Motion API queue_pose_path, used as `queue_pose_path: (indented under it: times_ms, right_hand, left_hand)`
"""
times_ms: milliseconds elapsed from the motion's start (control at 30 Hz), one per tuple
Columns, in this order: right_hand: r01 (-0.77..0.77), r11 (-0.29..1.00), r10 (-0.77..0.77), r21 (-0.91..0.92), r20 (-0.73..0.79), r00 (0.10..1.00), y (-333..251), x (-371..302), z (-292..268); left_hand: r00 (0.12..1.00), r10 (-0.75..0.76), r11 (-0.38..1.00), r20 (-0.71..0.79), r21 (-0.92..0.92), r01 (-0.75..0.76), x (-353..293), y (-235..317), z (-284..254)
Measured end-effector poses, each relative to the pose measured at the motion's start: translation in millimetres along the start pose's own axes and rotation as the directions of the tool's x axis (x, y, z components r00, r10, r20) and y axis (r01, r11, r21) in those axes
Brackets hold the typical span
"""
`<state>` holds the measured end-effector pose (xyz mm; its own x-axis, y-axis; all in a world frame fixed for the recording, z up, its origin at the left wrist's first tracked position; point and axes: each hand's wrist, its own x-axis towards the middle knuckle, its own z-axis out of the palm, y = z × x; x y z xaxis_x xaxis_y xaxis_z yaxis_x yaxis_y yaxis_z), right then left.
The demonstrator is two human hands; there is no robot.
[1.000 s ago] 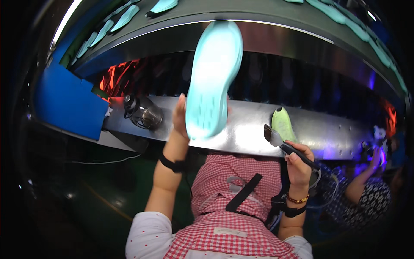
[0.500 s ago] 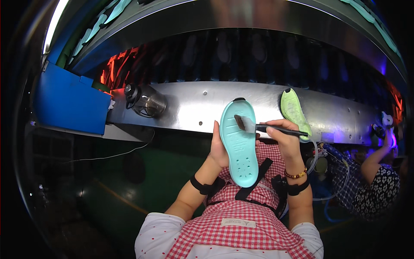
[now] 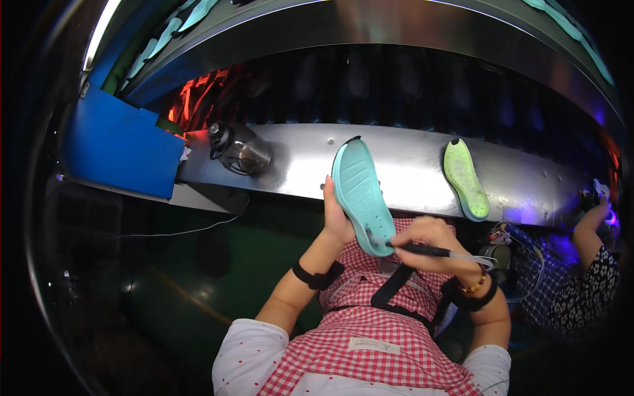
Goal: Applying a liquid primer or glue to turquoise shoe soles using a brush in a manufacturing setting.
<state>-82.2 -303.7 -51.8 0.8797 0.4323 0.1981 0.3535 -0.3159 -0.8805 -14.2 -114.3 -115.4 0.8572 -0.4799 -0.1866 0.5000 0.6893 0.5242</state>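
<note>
A turquoise shoe sole (image 3: 357, 179) with a raised rim and a black tab at its upper end is tilted in front of me. My left hand (image 3: 338, 218) grips it along its left side, thumb up on the edge. In my right hand (image 3: 432, 241) is a black-handled brush (image 3: 426, 249), with a tube or cord trailing from the handle's end. The brush's bristles are at the lower, holed part of the sole, partly hidden by the rim and my fingers. A yellow-green sole (image 3: 465, 178) lies on the metal ledge beyond my right hand.
The metal ledge (image 3: 409, 158) runs across in front of me. A dark transparent jug (image 3: 243, 150) stands on its left part, near a blue box-shaped housing (image 3: 125, 145). At right, another person's arm (image 3: 588, 228) reaches to the ledge, beside tubing and a small can (image 3: 494, 255).
The brush has moved from the sole's upper part down to its lower end. My left hand has tilted the sole, and its lower end sits higher. The view has shifted slightly.
</note>
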Motion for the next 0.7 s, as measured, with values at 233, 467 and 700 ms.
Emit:
queue_pose_path:
  times_ms: [233, 467, 700]
  right_hand:
    - [-0.126, 0.922, 0.229, 0.366, -0.252, 0.940, -32, 20, -30]
    - [-0.008, 0.926, 0.014, 0.378, -0.015, 1.000, -44, 17, -24]
    - [0.038, 0.949, -0.058, 0.312, 0.054, 0.997, -41, 14, -19]
  left_hand:
    - [0.972, -0.115, 0.982, 0.205, -0.124, 0.142, -15, 1, 31]
    - [0.947, -0.086, 0.974, 0.308, -0.173, 0.144, -20, 11, 41]
    - [0.970, 0.154, 0.988, 0.190, -0.047, -0.148, -23, 23, 53]
